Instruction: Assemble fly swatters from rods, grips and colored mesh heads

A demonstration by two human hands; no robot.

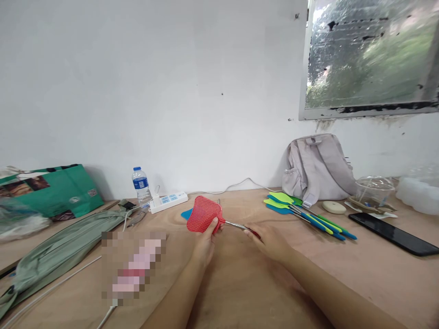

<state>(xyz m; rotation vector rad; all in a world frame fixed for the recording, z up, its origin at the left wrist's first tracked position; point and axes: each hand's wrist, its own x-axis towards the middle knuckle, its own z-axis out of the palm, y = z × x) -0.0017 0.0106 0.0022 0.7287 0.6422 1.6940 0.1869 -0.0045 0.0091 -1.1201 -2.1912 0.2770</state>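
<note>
Both of my hands hold a red fly swatter [205,214] above the wooden table. My left hand [207,240] pinches the perforated red head near its neck. My right hand [265,240] is closed around the red handle at the other end of the thin metal rod. Behind the red head, part of a blue swatter [186,214] shows on the tabletop; the rest of it is hidden. To the right lies a pile of several fly swatters [302,212] in yellow-green, blue and green, their handles pointing toward the right.
A power strip [168,202] and a water bottle [140,185] stand at the back left. Grey-green cloth [68,242], a green bag [61,192] and a cable lie left. On the right are a backpack [317,169], a black phone [394,233], a round cream case [334,207] and a plastic cup [373,192].
</note>
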